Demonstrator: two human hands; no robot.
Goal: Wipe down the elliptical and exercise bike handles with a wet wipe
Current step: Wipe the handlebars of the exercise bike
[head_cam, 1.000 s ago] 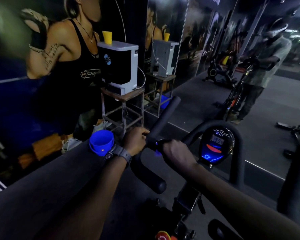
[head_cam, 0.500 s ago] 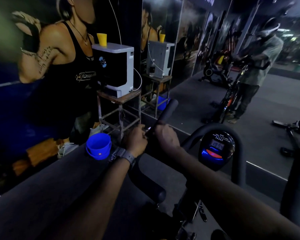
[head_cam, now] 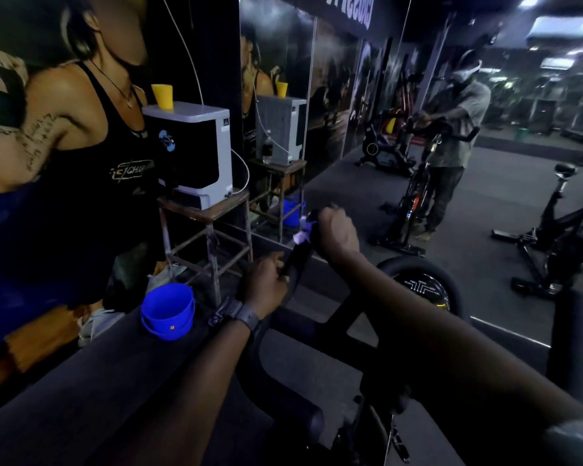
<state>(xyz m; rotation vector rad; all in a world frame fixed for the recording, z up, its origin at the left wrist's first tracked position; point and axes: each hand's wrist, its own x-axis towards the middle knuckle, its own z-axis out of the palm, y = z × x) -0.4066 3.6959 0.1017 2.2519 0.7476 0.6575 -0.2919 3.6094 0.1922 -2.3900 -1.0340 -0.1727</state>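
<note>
My right hand (head_cam: 334, 235) has its fingers curled round the limp, damp-looking wet wipe (head_cam: 302, 230) near the tip of the bike handle (head_cam: 297, 253), a stiff padded bar which my left hand (head_cam: 263, 285) grips lower to steady it.

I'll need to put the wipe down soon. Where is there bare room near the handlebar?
Bare dark ledge lies near of the blue bucket, beside the left hand. It is crowded at the handle, where the right hand holds the wipe.
</note>
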